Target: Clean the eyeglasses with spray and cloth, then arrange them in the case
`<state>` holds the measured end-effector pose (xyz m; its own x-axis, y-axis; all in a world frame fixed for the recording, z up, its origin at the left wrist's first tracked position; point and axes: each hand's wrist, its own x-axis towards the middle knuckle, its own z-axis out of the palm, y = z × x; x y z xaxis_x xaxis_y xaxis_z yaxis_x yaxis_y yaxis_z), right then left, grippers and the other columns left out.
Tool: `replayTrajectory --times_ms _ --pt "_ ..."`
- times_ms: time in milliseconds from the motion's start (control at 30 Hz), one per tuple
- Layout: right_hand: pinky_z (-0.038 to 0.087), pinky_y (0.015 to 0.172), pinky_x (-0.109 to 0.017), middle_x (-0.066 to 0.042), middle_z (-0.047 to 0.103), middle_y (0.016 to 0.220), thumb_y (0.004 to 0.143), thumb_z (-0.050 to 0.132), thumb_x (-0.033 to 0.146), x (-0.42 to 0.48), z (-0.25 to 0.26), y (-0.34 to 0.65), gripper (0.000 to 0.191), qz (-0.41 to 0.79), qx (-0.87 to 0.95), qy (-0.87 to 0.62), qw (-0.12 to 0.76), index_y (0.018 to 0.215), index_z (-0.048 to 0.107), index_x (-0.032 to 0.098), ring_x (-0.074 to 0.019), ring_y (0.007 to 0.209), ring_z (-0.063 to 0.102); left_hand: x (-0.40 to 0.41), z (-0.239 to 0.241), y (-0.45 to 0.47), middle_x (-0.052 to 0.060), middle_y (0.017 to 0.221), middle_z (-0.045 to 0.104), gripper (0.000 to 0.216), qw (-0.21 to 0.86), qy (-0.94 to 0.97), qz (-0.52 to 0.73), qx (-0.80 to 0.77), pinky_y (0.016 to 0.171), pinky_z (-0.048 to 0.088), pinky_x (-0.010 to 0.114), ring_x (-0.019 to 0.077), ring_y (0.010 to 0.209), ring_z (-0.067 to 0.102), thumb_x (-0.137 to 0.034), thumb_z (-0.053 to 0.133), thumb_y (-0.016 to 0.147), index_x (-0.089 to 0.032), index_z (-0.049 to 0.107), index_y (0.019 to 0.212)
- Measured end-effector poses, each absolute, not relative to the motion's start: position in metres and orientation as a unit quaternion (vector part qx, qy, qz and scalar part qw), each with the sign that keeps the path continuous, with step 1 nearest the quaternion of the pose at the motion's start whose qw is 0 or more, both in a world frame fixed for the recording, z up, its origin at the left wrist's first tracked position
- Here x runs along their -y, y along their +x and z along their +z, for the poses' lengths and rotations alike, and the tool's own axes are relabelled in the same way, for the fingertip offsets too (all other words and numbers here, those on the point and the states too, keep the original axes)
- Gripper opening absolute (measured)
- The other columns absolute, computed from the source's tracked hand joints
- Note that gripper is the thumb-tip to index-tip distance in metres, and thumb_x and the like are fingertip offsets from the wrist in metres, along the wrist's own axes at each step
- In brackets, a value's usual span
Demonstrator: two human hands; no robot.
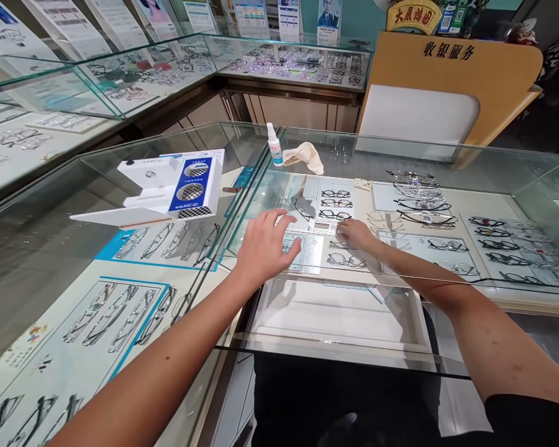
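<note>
My left hand [266, 245] is held over the glass counter with its fingers apart and nothing in it. Just beyond its fingertips, a pair of eyeglasses [302, 208] sits on a white card. My right hand [358, 236] reaches to the lower edge of another white display card, its fingers curled together. Anything between those fingertips is too small to make out. Close by on that card are dark-framed eyeglasses [334, 215], with more pairs above them. Below the right hand lie thin-framed eyeglasses [347, 259].
A white spray bottle [274, 146] and a cream cloth [305, 156] rest on the glass. Leftward stands an opened white-and-blue box [193, 186]. Several eyeglasses [422, 198] stand in a row at right. A white drawer [335, 316] shows nearest me; a wooden cash desk [410, 68] stands beyond.
</note>
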<state>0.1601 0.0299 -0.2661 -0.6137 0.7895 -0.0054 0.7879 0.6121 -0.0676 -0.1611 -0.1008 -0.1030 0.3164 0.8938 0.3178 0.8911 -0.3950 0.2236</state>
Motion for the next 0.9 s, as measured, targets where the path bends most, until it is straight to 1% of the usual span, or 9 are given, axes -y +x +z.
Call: replayTrajectory --times_ms 133,333,500,633,767,900 --pt "0.055 0.096 -0.039 -0.014 0.080 0.138 0.108 0.056 0.016 -0.028 -0.265 0.160 0.031 0.023 0.895 -0.445 -0.007 0.127 0.080 0.020 -0.0312 0.121 0.073 0.101 -0.102 -0.161 0.017 0.150 0.066 0.045 0.007 0.811 0.198 -0.550 0.104 0.051 0.059 0.0413 0.137 0.062 -0.043 0.056 0.101 -0.018 0.069 0.136" --pt "0.058 0.087 -0.036 -0.012 0.077 0.146 0.110 0.053 0.015 -0.027 -0.269 0.167 0.036 0.020 0.894 -0.447 -0.014 0.137 0.077 0.021 -0.0309 0.132 0.070 0.101 -0.103 -0.161 0.017 0.150 0.066 0.044 0.008 0.812 0.200 -0.548 0.105 0.051 0.059 0.0413 0.138 0.061 -0.043 0.056 0.101 -0.019 0.068 0.136" --pt "0.059 0.091 -0.034 -0.012 0.078 0.145 0.109 0.057 0.014 -0.027 -0.270 0.171 0.036 0.019 0.898 -0.440 -0.011 0.137 0.076 0.022 -0.0297 0.134 0.070 0.101 -0.105 -0.161 0.016 0.150 0.066 0.046 0.001 0.813 0.202 -0.547 0.104 0.051 0.059 0.0407 0.137 0.061 -0.044 0.055 0.102 -0.018 0.069 0.137" --pt "0.059 0.093 -0.034 -0.012 0.078 0.144 0.110 0.053 0.015 -0.028 -0.269 0.170 0.035 0.019 0.899 -0.437 -0.007 0.136 0.077 0.021 -0.0290 0.134 0.070 0.101 -0.104 -0.161 0.017 0.151 0.066 0.045 0.003 0.812 0.199 -0.549 0.104 0.050 0.058 0.0405 0.138 0.061 -0.044 0.054 0.102 -0.019 0.069 0.137" --pt "0.058 0.096 -0.036 -0.012 0.079 0.142 0.111 0.054 0.016 -0.026 -0.269 0.168 0.034 0.023 0.900 -0.436 0.002 0.134 0.078 0.022 -0.0288 0.133 0.070 0.101 -0.103 -0.161 0.018 0.151 0.066 0.044 0.006 0.812 0.200 -0.549 0.105 0.050 0.057 0.0405 0.138 0.060 -0.045 0.054 0.102 -0.019 0.068 0.136" --pt "0.057 0.094 -0.036 -0.011 0.079 0.140 0.111 0.054 0.020 -0.024 -0.265 0.167 0.032 0.029 0.899 -0.437 0.016 0.130 0.079 0.022 -0.0290 0.130 0.070 0.101 -0.103 -0.161 0.017 0.150 0.066 0.043 0.007 0.812 0.202 -0.548 0.105 0.050 0.057 0.0407 0.138 0.061 -0.045 0.055 0.102 -0.021 0.067 0.135"
